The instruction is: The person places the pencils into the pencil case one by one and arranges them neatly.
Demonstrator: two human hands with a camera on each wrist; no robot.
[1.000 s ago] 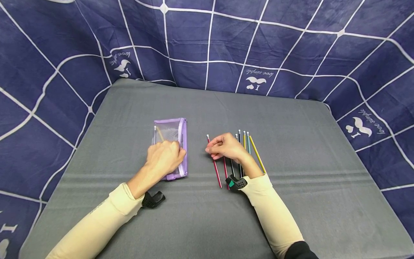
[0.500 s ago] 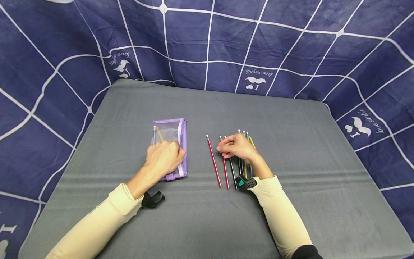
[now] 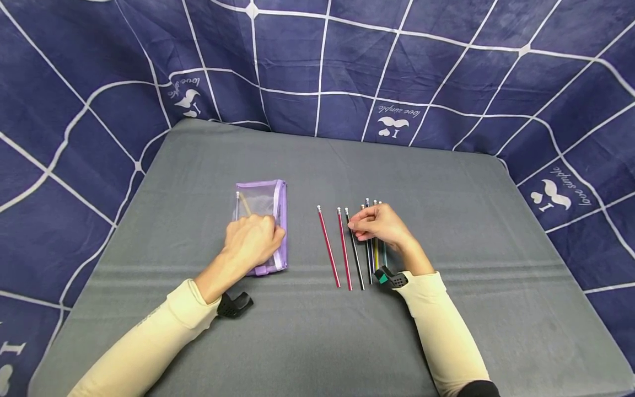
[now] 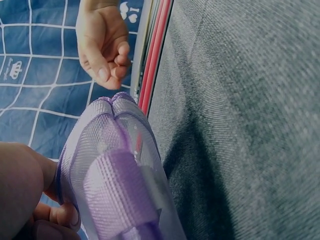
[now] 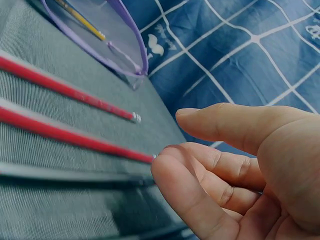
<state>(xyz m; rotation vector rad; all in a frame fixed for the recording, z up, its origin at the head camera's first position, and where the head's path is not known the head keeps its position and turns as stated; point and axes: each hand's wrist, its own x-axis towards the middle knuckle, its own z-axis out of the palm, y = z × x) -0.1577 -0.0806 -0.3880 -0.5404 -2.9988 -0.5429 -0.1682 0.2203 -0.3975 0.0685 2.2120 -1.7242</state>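
Observation:
My left hand (image 3: 252, 240) grips a see-through purple-trimmed pencil case (image 3: 283, 220) on the table; the left wrist view has its fingers at the edge of the case (image 4: 120, 190). Inside lies a yellow pencil (image 3: 245, 205), partly covered by that hand. Over a row of pencils hovers my right hand (image 3: 382, 227), fingers loosely bent with nothing between thumb and fingertips. Its fingertips overlap the upper part of a black pencil (image 3: 356, 253). To the left lie two red pencils (image 3: 328, 247), roughly parallel. Dark, yellow and teal pencils are partly hidden beneath the hand.
A grey cloth (image 3: 297, 336) with a few creases covers the table. Blue curtain fabric (image 3: 357, 66) with white grid lines hangs at the back and along both sides.
My right hand has moved right along the row, from above the red pencils to beside the black one. The left hand and pencil case have stayed in place.

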